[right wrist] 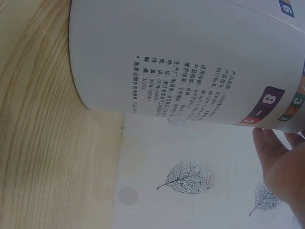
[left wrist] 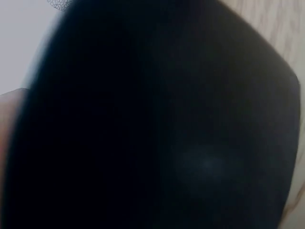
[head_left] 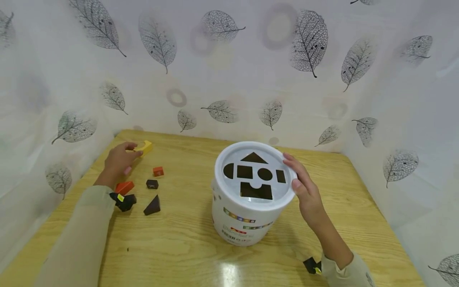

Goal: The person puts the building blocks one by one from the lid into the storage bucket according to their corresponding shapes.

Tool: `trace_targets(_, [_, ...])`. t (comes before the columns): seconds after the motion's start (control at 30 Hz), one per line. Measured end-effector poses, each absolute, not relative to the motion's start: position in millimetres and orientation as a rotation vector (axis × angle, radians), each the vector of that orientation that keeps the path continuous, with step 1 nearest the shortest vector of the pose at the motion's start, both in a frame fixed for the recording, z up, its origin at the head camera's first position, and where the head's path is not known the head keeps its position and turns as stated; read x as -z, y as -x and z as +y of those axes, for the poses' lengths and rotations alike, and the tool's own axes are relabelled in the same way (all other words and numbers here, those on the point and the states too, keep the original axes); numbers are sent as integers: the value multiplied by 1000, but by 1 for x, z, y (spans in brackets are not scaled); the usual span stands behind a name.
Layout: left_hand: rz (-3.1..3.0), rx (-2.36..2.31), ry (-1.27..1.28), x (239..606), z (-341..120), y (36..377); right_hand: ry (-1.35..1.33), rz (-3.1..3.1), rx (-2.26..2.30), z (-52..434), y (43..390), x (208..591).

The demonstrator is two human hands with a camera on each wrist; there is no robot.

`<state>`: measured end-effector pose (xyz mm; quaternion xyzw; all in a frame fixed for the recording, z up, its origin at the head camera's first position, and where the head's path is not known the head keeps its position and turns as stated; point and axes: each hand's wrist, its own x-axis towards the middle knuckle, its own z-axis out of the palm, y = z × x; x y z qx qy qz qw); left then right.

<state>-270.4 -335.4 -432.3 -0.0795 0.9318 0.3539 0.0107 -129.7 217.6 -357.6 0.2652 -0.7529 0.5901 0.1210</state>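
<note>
White sheeting printed with dark leaf skeletons, the leaf-print backdrop [head_left: 229,79], stands before us and along both sides. Below it we see the pale wooden table [head_left: 179,247], its grain running across the top. Upright on it, right of the middle, is the white bucket [head_left: 236,223]. Its lid [head_left: 229,193] has a triangle, a half-round, a square, a circle, a rectangle and a notched cutout; the right-wrist view shows printed text on its side.

Our right hand [head_left: 309,193] rests against the bucket's right edge, fingers extended and fingertips on the lid's rim, clasping nothing. Our left hand [head_left: 120,160], far off to the left, pinches the end of the yellow arch block [head_left: 146,147] between finger and thumb, near the table's far left corner. In the left-wrist view a blurred dark shape [left wrist: 214,119] fills most of the view; we cannot tell what it is.

Nearer us lie the dark triangular block [head_left: 153,205] and, beside the left wrist, the red block [head_left: 124,187]. Smallest are the orange block [head_left: 158,171] and, just nearer us, the dark little block [head_left: 152,184].
</note>
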Motion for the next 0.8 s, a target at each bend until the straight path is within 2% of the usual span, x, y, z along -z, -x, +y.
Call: trace_targets(0.8, [2851,-1277,383,436,-335,270,-775,-2204,-1710,216,129,357])
